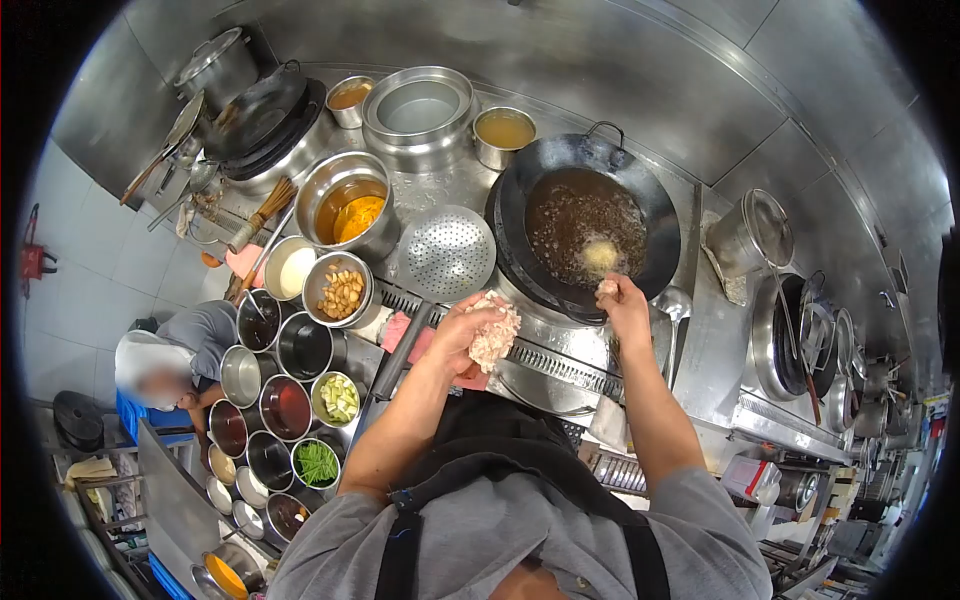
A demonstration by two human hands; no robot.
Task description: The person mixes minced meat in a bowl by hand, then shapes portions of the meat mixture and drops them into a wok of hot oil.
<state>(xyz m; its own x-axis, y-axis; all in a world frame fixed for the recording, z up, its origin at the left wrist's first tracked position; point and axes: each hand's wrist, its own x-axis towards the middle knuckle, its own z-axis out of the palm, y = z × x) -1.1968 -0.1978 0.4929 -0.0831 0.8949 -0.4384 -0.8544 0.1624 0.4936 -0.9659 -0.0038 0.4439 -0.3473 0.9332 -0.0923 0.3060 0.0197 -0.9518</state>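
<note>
My left hand is closed around a large lump of pale pinkish minced mixture, in front of the stove. At the near right rim of a black wok, my right hand pinches a small piece of the same mixture. Dark bubbling oil fills the wok's middle, and a pale foamy patch shows in it just beyond my right fingers. Left of the wok lies a round perforated strainer, its dark handle pointing towards me.
A ladle rests right of the wok. Metal pots of liquid and a bowl of brown pieces stand left. Several seasoning containers fill the lower left, near another person. More woks are at right.
</note>
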